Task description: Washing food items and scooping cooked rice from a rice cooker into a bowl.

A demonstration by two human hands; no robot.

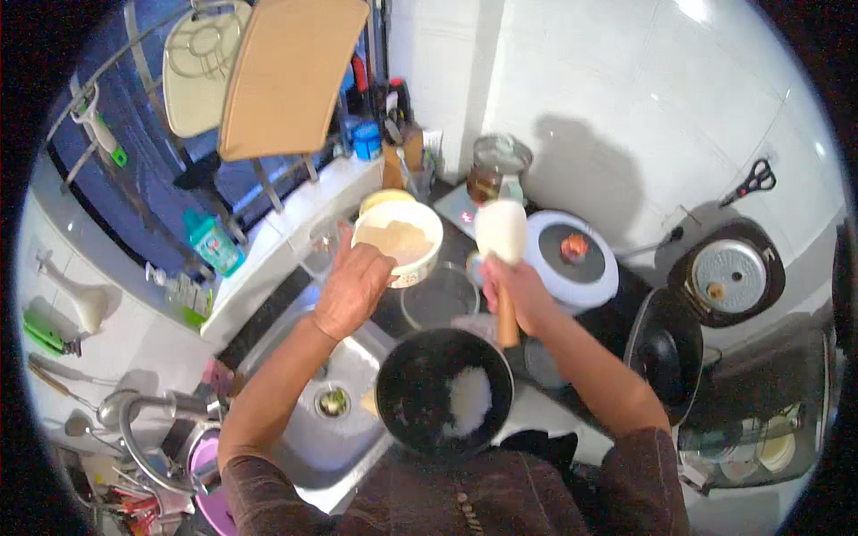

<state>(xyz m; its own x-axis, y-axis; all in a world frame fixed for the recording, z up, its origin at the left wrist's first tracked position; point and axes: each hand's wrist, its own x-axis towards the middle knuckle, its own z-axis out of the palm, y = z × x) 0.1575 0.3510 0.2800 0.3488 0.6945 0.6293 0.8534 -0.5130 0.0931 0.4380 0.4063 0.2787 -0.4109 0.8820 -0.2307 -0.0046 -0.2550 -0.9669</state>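
My left hand (358, 285) grips the near-left rim of a white bowl (419, 275) with a printed pattern. Inside the bowl is a pale tan content (395, 241); I cannot tell if it is powder or liquid. My right hand (519, 295) is closed around the wooden handle of a white-headed spatula or spoon (503, 231), its broad head pointing up and away. Below both hands, close to my body, stands a dark round pan (415, 402) with a white mass (470, 402) on its right side. The spatula is apart from the pan.
A steel sink (301, 442) with a faucet (134, 429) lies left. A clear glass lid or dish (440, 295) sits beyond the pan. Rightward are a white round-cornered appliance (570, 261), an open rice cooker (663, 355) and a dish rack (757, 415). Scissors (751, 181) hang on the wall.
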